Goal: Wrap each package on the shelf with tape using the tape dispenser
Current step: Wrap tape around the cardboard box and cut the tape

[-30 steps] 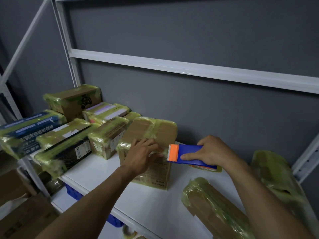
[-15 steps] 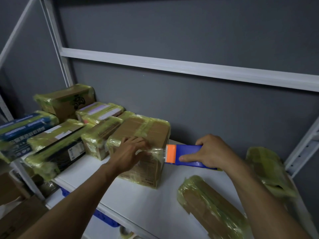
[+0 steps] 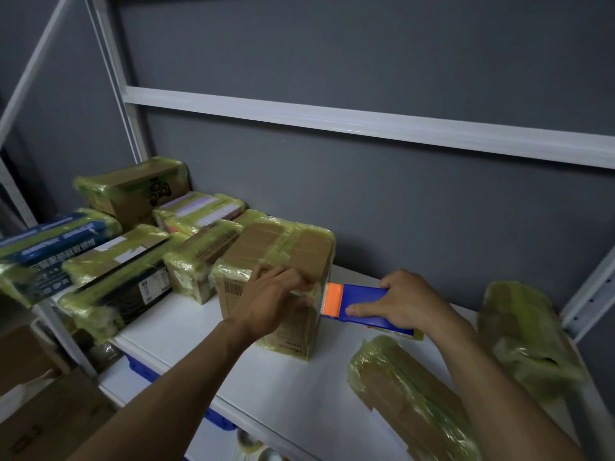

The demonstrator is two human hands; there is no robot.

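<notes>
Head view: a boxy cardboard package [image 3: 283, 241], glossy with yellowish tape, stands mid-way along the smooth white shelf [image 3: 299, 394]. The left hand [image 3: 269, 301] presses flat on its near top edge. The right hand [image 3: 409, 301] grips a blue, orange-tipped tape dispenser [image 3: 362, 299] against its side.

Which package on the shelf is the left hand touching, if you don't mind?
The tall brown box beside the blue tape dispenser; the left hand rests on it alone.
</notes>
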